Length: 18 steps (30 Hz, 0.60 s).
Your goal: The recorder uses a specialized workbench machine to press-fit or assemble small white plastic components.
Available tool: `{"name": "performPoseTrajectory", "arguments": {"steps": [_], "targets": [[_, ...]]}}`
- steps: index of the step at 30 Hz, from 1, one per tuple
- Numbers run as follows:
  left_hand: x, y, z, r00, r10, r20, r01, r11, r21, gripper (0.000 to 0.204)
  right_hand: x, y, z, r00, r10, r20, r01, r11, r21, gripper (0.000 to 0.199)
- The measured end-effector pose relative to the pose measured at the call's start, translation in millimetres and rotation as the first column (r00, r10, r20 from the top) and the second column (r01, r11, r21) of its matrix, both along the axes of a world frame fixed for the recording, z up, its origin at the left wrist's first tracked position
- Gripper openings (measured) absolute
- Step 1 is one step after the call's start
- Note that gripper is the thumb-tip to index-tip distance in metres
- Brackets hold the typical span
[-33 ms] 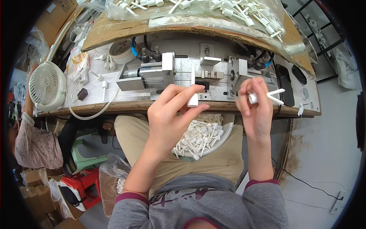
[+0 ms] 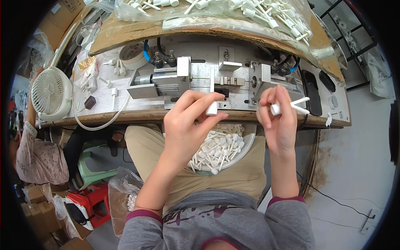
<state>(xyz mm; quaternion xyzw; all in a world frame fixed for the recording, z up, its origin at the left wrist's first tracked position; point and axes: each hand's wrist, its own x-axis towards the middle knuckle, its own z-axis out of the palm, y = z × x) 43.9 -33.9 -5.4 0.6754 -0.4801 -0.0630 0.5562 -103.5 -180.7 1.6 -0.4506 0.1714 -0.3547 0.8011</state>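
Both hands loaded at the press

Left hand (image 2: 187, 121) fingers pinch a small white plastic cap-on-stick piece (image 2: 212, 109), upright; right hand (image 2: 280, 121) grips another (image 2: 291, 106) pointing 3 o'clock, near the grey metal fixture (image 2: 216, 81) at 12.

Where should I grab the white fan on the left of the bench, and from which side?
Probably grip the white fan by its round guard rim, coming from above and the right. Its grille faces up toward the camera, the rim looks exposed all round, and the bench edge and clutter crowd its other sides.
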Motion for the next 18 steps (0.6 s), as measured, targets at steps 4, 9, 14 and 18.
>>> {"name": "performPoseTrajectory", "arguments": {"steps": [4, 9, 14, 18], "targets": [[-4, -11, -10, 0.999, -0.033, 0.029, 0.031, 0.997, 0.066, 0.042, 0, 11, 2, 0.99, -0.008, -0.143, 0.007, 1.0, -0.007, 0.029], [-6, -11, -12, 0.967, -0.051, 0.249, 0.019, 0.991, 0.13, 0.035, -4, 18, 2, 0.979, -0.098, -0.179, 0.075, 0.988, -0.134, 0.024], [1, -17, -15, 0.865, 0.026, 0.502, -0.077, 0.994, 0.081, 0.028, -10, 20, -1, 0.988, -0.043, -0.151, 0.005, 0.97, -0.241, 0.026], [-1, -21, -9, 0.758, -0.047, 0.651, -0.171, 0.948, 0.267, 0.028, -11, 17, -5, 0.978, -0.057, -0.199, 0.011, 0.974, -0.228, 0.042]]}}
